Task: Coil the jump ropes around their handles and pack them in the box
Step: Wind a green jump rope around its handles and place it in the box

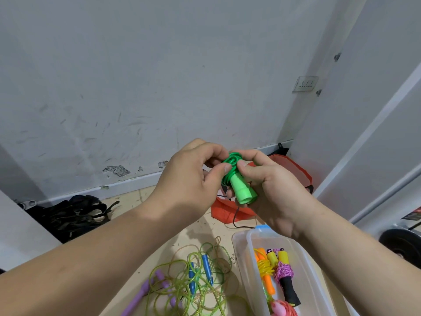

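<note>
Scuffed wall (136, 87) behind. Pinched by left hand (189, 179) and right hand (273, 190): green rope (232, 163), likely light and springy. Best held across coils.

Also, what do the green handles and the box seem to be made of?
The green handles look like matte moulded plastic: even colour, a hollow end, hardly any shine. The box is probably translucent plastic, slightly frosted: its wall is pale and see-through.

Both my forearms rise from the lower corners to the frame centre; left hand (193, 179) and right hand (271, 192) pinch the green jump rope (242, 190) between them.
</note>
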Demonstrator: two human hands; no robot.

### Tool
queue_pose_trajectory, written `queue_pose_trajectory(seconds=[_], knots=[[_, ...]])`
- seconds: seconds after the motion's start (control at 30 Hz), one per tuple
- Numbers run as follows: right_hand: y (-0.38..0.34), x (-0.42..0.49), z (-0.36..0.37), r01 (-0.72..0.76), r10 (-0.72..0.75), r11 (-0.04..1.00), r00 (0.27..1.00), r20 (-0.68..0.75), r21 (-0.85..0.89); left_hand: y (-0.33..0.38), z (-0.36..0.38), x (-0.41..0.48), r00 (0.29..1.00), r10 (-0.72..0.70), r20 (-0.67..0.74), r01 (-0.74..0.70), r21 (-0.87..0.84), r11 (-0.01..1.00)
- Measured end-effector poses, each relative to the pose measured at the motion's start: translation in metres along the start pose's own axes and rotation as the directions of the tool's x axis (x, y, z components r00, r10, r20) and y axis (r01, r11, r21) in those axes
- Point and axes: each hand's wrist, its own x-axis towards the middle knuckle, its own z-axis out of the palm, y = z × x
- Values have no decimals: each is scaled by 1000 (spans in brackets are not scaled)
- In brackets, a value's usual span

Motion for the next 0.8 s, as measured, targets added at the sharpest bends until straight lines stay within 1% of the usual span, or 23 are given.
queue_pose_trajectory(seconds=[0.1, 0.17, 0.23, 0.33, 0.43, 0.6, 0.67, 0.7, 0.8], knots=[[2, 1, 0, 25, -24, 1000, 999, -23, 19, -4, 0, 2, 997, 79, 12, -79, 124, 989], [3, 2, -1, 53, -54, 998, 998, -39, -15, -5, 0, 2, 988, 154, -10, -150, 180, 972], [4, 1, 0, 91, -94, 994, 995, -43, -66, -5, 1, 2, 981, 191, -25, -182, 207, 961], [4, 0, 3, 137, -143, 981, 989, -36, -140, -6, 0, 4, 982, 184, -40, -172, 206, 963], [2, -1, 4, 138, -139, 977, 990, 0, -160, -7, -1, 6, 983, 176, -44, -165, 193, 967], [1, -1, 5, 127, -130, 973, 991, -4, -191, -9, -2, 4, 982, 185, -46, -172, 197, 965], [2, -1, 5, 136, -145, 962, 989, -19, -239, -7, -2, 5, 988, 149, -34, -141, 177, 974], [2, 0, 5, 145, -156, 954, 988, -21, -263, -6, -3, 5, 994, 104, -24, -99, 145, 985], [1, -1, 4, 164, -173, 943, 985, -3, -288, -3, -6, 7, 995, -93, 18, 94, -35, 995]])
